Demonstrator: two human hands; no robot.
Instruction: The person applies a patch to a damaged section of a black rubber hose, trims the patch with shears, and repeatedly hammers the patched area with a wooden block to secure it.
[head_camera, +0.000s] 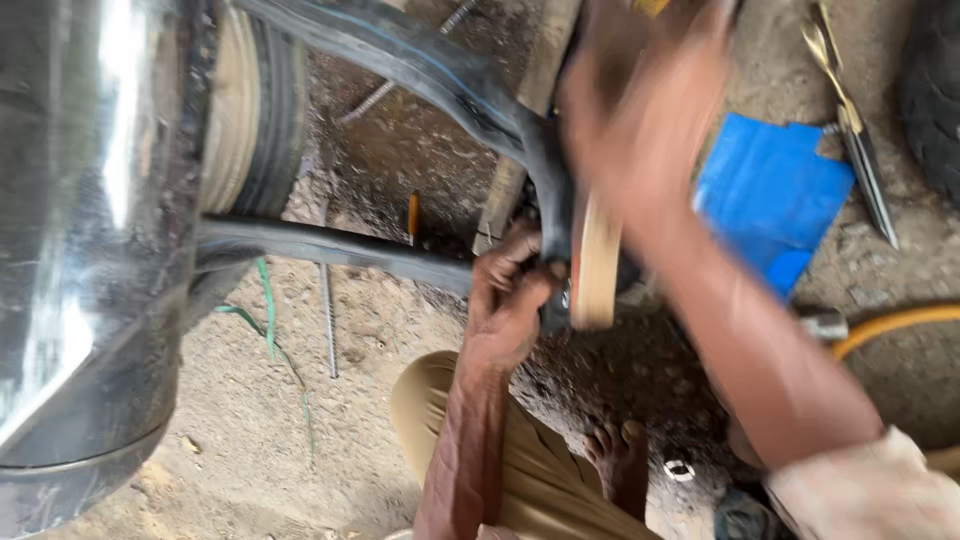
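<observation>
A black rubber inner tube (400, 50) loops from the top left down to the middle and back left along the ground. My left hand (505, 295) grips the tube at its bend, beside a flat round wooden block (597, 265). My right hand (640, 100) is raised above the block, blurred with motion; whether it holds anything cannot be told. My knee in tan trousers and a bare foot (620, 460) show below.
A shiny metal tub (80, 250) fills the left side. A blue plastic sheet (770, 195), long scissors (855, 140) and an orange hose (890, 325) lie at the right on sandy ground. A green string (268, 320), metal rods and a small ring (678, 469) lie about.
</observation>
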